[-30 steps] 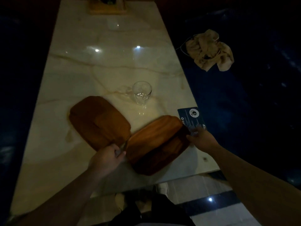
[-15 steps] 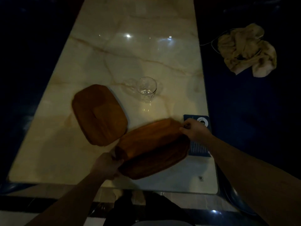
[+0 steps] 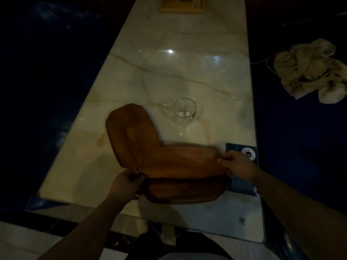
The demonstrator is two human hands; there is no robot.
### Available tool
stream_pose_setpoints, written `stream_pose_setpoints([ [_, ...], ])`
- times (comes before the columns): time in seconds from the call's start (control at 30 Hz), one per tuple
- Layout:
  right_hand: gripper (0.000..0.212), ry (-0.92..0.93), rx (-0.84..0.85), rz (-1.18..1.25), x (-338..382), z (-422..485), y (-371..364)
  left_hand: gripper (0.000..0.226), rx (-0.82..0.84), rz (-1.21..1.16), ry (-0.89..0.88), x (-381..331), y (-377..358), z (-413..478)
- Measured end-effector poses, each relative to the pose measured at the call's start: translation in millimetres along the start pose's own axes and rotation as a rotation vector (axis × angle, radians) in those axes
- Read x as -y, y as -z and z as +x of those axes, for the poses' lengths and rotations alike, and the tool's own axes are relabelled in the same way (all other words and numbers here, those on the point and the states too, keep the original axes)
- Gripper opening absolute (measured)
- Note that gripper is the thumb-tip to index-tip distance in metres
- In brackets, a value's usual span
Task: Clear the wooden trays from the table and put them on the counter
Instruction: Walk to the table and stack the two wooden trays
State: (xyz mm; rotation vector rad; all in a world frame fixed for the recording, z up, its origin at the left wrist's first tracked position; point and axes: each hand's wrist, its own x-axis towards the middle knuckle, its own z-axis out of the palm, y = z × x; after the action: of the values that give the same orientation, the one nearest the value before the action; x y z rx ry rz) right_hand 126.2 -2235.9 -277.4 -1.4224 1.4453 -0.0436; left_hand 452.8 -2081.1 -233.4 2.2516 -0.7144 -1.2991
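Two brown wooden trays are held as a stack near the front of the marble table (image 3: 187,76), the upper tray (image 3: 182,160) tilted above the lower tray (image 3: 185,190). My left hand (image 3: 125,184) grips the stack's left end and my right hand (image 3: 236,164) grips its right end. A third wooden tray (image 3: 131,132) lies flat on the table to the left, its near right corner under the lifted stack.
An empty drinking glass (image 3: 185,111) stands just behind the trays. A dark blue card (image 3: 242,169) lies at the table's right edge under my right hand. A crumpled beige cloth (image 3: 309,70) lies on the dark seat at right. A wooden box (image 3: 182,6) sits at the far end.
The held trays have swung from a slant to nearly level and moved left, now overlapping the flat tray's corner. Both hands keep their grip.
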Motion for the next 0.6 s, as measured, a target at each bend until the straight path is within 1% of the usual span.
stream_pose_setpoints([
  [0.13,0.031,-0.065,0.020,0.150,5.7,-11.0,-16.6,0.025,-0.027,-0.006,-0.048,-15.9,26.1,10.5],
  [0.27,0.032,-0.099,-0.017,0.270,26.3,-13.5,-34.8,0.028,-0.046,0.029,-0.092,-29.0,53.6,30.2],
  [0.4,0.028,-0.140,-0.052,0.311,52.3,-8.1,-53.8,0.017,-0.031,0.068,-0.170,-43.0,80.1,59.6],
  [0.47,0.025,-0.134,-0.084,0.344,66.3,-5.7,-65.2,0.025,-0.032,0.026,-0.177,-50.5,95.3,78.6],
  [0.53,0.023,-0.127,-0.079,0.365,76.9,-8.3,-74.0,0.033,-0.032,0.022,-0.174,-57.0,106.7,92.4],
  [0.6,0.022,-0.153,-0.103,0.415,93.8,-3.9,-89.3,0.032,0.038,0.065,-0.191,-67.3,128.1,117.4],
])
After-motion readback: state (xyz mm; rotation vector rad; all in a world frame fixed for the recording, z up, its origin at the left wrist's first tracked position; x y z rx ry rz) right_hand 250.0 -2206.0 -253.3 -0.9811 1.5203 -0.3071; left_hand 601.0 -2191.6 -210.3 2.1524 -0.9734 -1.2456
